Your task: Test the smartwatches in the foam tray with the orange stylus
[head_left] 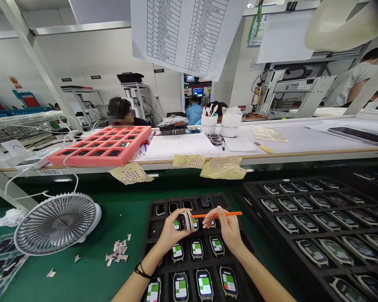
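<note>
My left hand (pixel 168 235) is closed around a smartwatch body (pixel 187 221), held on edge above a black foam tray (pixel 189 265). In my right hand (pixel 229 230) is a thin orange stick (pixel 234 213), lying almost level between thumb and fingers. Its left end reaches the side of the watch; whether it presses in or only touches, I cannot tell. Below my hands, the tray's pockets hold several watch bodies, such as a watch (pixel 204 284) with a lit green and white screen. A few in the back row, including a watch (pixel 160 209), have dark screens.
Another dark tray (pixel 255 197) of watches stands to the right. On the green mat, a white fan (pixel 63 224) and small scraps (pixel 118 251) lie left. The shelf ahead carries a pink foam tray (pixel 129 156), papers (pixel 181 144) and pen cups (pixel 209 124). People are beyond.
</note>
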Demonstrator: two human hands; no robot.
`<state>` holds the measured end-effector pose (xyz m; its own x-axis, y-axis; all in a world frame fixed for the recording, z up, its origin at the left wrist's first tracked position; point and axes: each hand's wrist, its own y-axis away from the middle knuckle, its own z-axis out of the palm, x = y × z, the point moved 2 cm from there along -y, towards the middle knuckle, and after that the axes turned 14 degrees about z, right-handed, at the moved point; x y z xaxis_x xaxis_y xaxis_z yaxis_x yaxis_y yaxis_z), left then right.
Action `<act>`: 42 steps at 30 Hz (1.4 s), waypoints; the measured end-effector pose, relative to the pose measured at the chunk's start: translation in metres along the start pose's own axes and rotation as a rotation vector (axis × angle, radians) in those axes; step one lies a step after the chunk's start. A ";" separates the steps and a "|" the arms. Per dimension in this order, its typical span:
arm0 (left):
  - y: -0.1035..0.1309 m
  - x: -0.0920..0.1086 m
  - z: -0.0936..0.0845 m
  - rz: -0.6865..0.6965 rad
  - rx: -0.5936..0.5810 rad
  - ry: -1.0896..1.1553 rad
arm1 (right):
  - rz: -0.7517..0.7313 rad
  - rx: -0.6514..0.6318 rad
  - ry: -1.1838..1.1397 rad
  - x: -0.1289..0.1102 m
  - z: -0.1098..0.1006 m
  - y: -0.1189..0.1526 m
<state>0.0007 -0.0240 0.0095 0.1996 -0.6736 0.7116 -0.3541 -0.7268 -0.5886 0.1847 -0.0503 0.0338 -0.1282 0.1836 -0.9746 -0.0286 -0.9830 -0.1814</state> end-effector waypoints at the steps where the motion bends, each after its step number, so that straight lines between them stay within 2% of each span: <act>1: 0.000 0.000 0.000 0.001 0.000 -0.001 | -0.004 -0.001 0.008 0.000 0.000 0.000; 21: 0.002 -0.002 0.002 -0.024 -0.022 -0.008 | -0.086 0.037 0.175 -0.001 0.005 -0.001; 30: 0.002 0.001 0.005 -0.001 -0.031 0.022 | -0.063 -0.064 0.109 -0.001 0.011 0.001; 42: 0.002 0.002 0.006 -0.013 -0.051 0.043 | -0.135 -0.055 0.129 0.000 0.015 0.002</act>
<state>0.0057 -0.0277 0.0075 0.1651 -0.6569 0.7357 -0.3983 -0.7268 -0.5595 0.1701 -0.0516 0.0352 0.0015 0.3151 -0.9491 0.0175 -0.9489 -0.3150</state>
